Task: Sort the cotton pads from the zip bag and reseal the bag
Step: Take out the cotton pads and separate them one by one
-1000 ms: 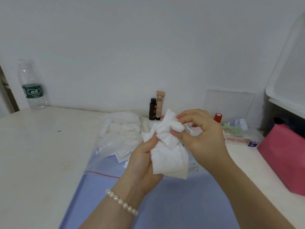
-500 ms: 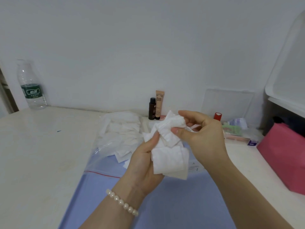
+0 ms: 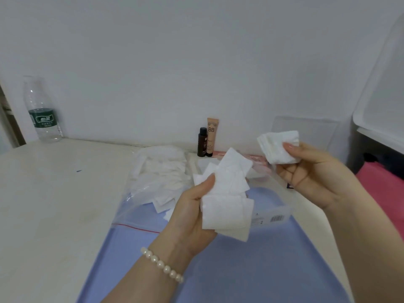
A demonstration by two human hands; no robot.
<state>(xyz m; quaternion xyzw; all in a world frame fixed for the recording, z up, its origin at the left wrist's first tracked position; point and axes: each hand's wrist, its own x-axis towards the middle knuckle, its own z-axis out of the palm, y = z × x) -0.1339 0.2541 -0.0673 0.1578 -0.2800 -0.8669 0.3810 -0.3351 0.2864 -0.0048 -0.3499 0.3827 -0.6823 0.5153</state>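
Two hands, two pad bunches

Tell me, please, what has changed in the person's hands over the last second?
The right hand has pulled away to the right, carrying off a small stack of pads pinched under its thumb; a second ago it was still picking at the bunch of cotton pads in the left hand. The left hand keeps its grip on that bunch. The zip bag still lies open on the table, as before.
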